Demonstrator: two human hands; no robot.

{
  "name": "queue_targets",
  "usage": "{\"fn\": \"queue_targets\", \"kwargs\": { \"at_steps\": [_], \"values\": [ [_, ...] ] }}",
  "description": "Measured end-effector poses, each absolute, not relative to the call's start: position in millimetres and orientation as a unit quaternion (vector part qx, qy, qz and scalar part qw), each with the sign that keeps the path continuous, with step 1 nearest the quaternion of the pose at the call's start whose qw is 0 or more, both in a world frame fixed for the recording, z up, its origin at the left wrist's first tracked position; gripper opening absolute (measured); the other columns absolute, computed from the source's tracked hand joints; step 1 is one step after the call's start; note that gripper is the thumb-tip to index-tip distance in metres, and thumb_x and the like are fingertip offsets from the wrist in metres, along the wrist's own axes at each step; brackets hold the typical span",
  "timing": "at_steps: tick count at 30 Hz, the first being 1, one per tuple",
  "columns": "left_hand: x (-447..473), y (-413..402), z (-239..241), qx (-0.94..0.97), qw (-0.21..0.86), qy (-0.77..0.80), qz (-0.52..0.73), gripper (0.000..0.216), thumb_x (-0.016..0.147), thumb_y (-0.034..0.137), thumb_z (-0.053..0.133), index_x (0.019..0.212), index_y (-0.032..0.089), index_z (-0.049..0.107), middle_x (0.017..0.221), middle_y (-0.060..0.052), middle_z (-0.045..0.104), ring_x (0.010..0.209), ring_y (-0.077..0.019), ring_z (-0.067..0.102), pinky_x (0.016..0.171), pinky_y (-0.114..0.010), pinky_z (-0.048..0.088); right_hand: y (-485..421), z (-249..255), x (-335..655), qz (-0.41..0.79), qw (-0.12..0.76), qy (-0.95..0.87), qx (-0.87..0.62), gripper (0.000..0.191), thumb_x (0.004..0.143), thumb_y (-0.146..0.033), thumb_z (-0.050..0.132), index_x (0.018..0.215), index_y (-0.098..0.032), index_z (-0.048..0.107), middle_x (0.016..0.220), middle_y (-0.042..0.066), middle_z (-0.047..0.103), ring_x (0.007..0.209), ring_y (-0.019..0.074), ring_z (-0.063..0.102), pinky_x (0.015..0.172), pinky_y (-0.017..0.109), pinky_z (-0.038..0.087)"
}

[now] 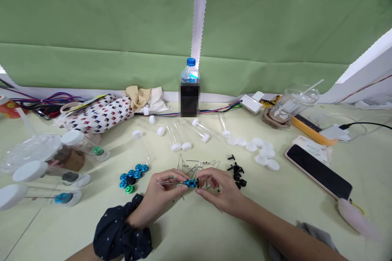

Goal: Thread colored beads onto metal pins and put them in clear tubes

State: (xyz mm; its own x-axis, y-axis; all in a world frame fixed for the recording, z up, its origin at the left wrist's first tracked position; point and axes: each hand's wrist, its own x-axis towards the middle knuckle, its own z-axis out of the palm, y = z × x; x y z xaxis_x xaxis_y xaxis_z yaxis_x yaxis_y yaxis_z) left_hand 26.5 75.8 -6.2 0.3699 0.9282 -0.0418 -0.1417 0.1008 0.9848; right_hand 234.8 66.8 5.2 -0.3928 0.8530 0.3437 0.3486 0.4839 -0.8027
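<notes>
Just above the table, my left hand [162,189] pinches a small blue metal part [190,183] with thin metal rods sticking out toward the left. The fingertips of my right hand [225,191] close on a black piece [197,183] at the right end of that blue part. Behind my fingers lies a loose heap of thin bent metal rods [199,164]. Several blue round metal pieces [137,174] and a green one [130,189] sit left of my left hand. Small black plastic plugs [236,170] are scattered beyond my right hand.
Clear tubes with white caps [176,147] lie across the middle, and loose white caps [261,159] are at right. Capped tubes holding coloured parts [63,198] stand at left. A phone [318,171], a water bottle [190,75] and a plastic cup [284,108] surround the workspace.
</notes>
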Motion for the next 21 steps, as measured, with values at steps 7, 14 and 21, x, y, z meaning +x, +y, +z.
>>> {"fn": "queue_targets", "kwargs": {
  "at_steps": [7, 14, 21],
  "values": [
    [27.9, 76.2, -2.8, 0.525, 0.638, 0.378, 0.418, 0.007, 0.071, 0.017, 0.071, 0.077, 0.015, 0.069, 0.087, -0.007, 0.068, 0.083, -0.0178, 0.063, 0.076, -0.029, 0.050, 67.5, 6.5, 233.9, 0.316, 0.385, -0.775, -0.389, 0.019, 0.080, -0.028, 0.061, 0.097, -0.019, 0.060, 0.074, 0.001, 0.061, 0.061, 0.0111, 0.052, 0.053, 0.021, 0.040],
    [28.0, 75.9, -1.1, 0.536, 0.631, 0.376, 0.416, 0.006, 0.071, 0.017, 0.071, 0.076, 0.015, 0.069, 0.086, -0.008, 0.068, 0.083, -0.0186, 0.063, 0.075, -0.030, 0.050, 68.6, 6.9, 234.5, 0.314, 0.370, -0.786, -0.382, 0.019, 0.086, -0.033, 0.055, 0.097, -0.019, 0.062, 0.072, 0.003, 0.061, 0.060, 0.0119, 0.049, 0.055, 0.023, 0.040],
    [28.6, 75.7, 0.0, 0.532, 0.632, 0.379, 0.416, 0.006, 0.071, 0.017, 0.071, 0.076, 0.014, 0.069, 0.086, -0.008, 0.068, 0.082, -0.0180, 0.063, 0.074, -0.029, 0.051, 70.1, 6.7, 234.9, 0.321, 0.365, -0.787, -0.381, 0.020, 0.087, -0.034, 0.053, 0.096, -0.019, 0.063, 0.073, 0.003, 0.062, 0.060, 0.0117, 0.048, 0.056, 0.022, 0.040]
  ]
}}
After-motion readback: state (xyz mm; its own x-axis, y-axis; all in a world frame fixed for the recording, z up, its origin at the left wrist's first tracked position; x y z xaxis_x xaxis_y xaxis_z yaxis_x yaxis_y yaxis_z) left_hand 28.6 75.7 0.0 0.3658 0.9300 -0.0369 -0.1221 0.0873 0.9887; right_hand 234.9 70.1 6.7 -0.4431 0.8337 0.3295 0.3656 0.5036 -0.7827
